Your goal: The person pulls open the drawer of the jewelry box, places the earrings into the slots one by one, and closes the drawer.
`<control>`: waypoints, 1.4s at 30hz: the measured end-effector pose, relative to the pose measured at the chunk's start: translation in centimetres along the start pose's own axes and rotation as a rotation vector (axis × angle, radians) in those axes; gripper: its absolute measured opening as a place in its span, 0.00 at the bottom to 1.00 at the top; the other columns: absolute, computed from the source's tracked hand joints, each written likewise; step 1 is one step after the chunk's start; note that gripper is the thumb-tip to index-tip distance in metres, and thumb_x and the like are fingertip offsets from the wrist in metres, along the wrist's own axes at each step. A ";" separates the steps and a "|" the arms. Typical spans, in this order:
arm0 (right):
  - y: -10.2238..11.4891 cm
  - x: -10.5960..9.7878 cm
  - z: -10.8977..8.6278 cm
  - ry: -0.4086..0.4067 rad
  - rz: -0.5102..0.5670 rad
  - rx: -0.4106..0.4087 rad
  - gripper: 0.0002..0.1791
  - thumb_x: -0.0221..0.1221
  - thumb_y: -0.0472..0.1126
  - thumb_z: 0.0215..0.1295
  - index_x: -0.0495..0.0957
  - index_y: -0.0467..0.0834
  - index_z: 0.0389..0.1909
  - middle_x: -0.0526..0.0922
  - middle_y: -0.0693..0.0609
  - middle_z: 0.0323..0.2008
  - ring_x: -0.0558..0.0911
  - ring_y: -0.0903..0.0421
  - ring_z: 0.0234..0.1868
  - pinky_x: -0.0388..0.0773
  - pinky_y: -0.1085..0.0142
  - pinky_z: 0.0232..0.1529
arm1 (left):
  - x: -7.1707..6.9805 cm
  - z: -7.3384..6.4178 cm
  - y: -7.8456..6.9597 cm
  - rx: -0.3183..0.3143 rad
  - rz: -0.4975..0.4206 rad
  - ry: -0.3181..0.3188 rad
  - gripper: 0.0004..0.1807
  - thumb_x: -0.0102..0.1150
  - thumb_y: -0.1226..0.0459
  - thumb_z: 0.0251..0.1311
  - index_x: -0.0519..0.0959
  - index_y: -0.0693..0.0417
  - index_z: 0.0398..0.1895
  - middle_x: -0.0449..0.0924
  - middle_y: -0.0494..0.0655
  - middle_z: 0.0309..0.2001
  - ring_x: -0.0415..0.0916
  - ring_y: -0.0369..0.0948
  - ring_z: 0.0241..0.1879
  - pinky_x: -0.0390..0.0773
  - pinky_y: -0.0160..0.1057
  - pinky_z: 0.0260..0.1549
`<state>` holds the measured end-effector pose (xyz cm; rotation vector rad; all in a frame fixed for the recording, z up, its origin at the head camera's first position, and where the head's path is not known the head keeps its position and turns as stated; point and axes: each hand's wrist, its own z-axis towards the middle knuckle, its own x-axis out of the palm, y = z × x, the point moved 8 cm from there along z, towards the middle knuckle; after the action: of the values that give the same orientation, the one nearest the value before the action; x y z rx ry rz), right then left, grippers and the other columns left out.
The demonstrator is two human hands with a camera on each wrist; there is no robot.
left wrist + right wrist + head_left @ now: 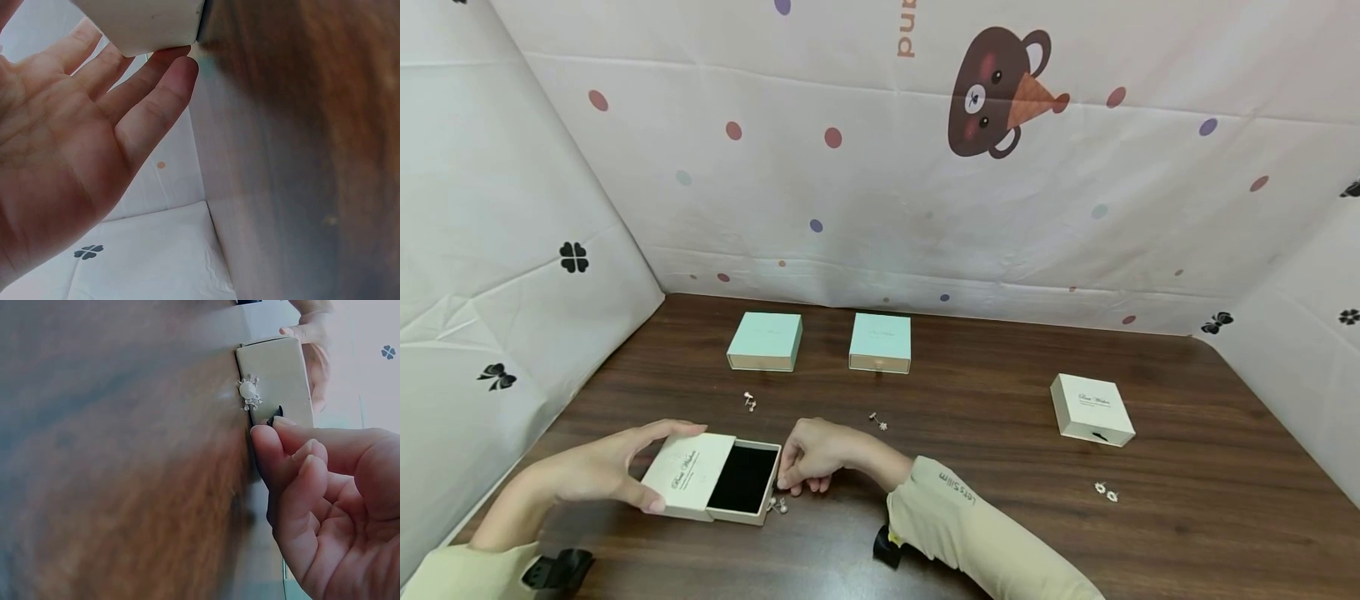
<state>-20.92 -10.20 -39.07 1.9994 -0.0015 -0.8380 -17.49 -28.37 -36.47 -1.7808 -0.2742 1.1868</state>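
Note:
My left hand [597, 468] grips the cream sleeve of a small drawer-style jewelry box [688, 471], thumb at the near side and fingers at the far side. Its drawer [747, 477], lined in black, sticks partway out to the right. At the drawer's front, my right hand [817, 454] pinches a small black ribbon tab [277, 415] between thumb and index finger, as the right wrist view shows. A pair of earrings [778, 505] lies on the table just by the drawer's front corner; one has a white pearl-like center [248, 392].
Two mint-green boxes [765, 342] stand at the back, with earrings [749, 402] and another pair of earrings [878, 422] in front of them. To the right sit a closed white box [1092, 409] and flower-like earrings [1106, 492]. Printed cloth walls [850, 183] enclose the brown table.

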 end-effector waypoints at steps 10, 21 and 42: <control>-0.3 -0.2 -0.3 0.008 0.007 0.008 0.07 0.62 0.33 0.56 0.80 0.40 0.20 0.77 0.55 0.11 0.69 0.64 0.08 0.72 0.71 0.12 | 0.0 0.1 -0.1 -0.004 0.002 0.005 0.44 0.71 0.65 0.39 0.62 0.48 0.64 0.65 0.41 0.59 0.59 0.24 0.53 0.66 0.33 0.43; -1.0 -0.5 -0.9 0.009 0.073 0.028 0.03 0.65 0.35 0.51 0.81 0.41 0.22 0.78 0.53 0.13 0.70 0.62 0.08 0.72 0.70 0.12 | 0.1 0.1 0.0 -0.001 -0.037 0.016 0.44 0.70 0.64 0.39 0.61 0.52 0.64 0.64 0.37 0.59 0.60 0.25 0.51 0.68 0.32 0.41; -0.6 0.1 -0.7 -0.058 0.030 0.108 0.12 0.72 0.36 0.41 0.75 0.44 0.20 0.75 0.49 0.06 0.73 0.62 0.07 0.74 0.68 0.13 | 0.2 0.1 0.0 0.003 -0.054 0.021 0.44 0.70 0.66 0.39 0.61 0.54 0.64 0.62 0.26 0.58 0.60 0.24 0.51 0.69 0.32 0.40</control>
<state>-20.65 -9.36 -39.36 2.0696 -0.1120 -0.8924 -17.50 -28.20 -36.58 -1.7718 -0.3062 1.1292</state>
